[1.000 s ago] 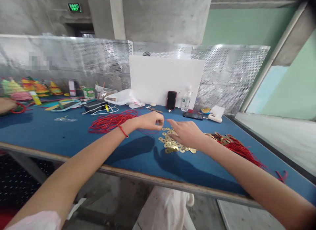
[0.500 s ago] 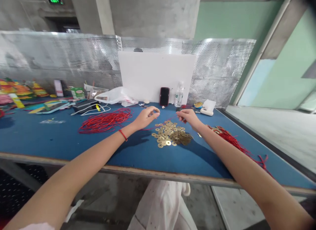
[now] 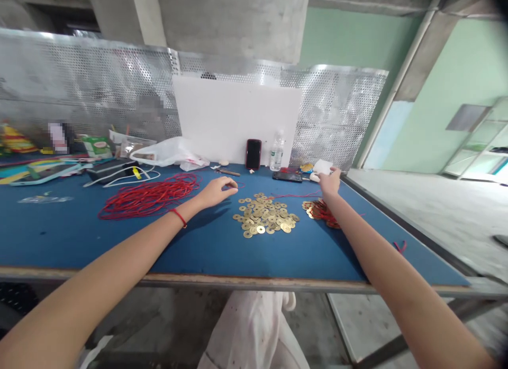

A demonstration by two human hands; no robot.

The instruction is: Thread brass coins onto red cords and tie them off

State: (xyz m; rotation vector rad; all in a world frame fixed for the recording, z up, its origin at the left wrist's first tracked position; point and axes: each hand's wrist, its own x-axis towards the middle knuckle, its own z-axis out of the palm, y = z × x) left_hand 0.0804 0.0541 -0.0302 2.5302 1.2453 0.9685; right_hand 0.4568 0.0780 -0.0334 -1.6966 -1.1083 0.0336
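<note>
**Both arms out, hands well apart**

My left arm reaches forward from the lower left, bare, with the wrist straight. My left hand (image 3: 217, 190) is palm down with the fingers loosely curled, and the tips of thumb and forefinger are drawn together at the front. My right arm stretches farther out, nearly straight from elbow to wrist. My right hand (image 3: 330, 183) shows me its back. Its fingers bend away out of sight, so I cannot tell whether they are closed.

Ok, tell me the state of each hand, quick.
Left hand: fingers pinched shut, contents too small to tell.
Right hand: fingers shut on the red cord that runs behind the loose coins.
</note>
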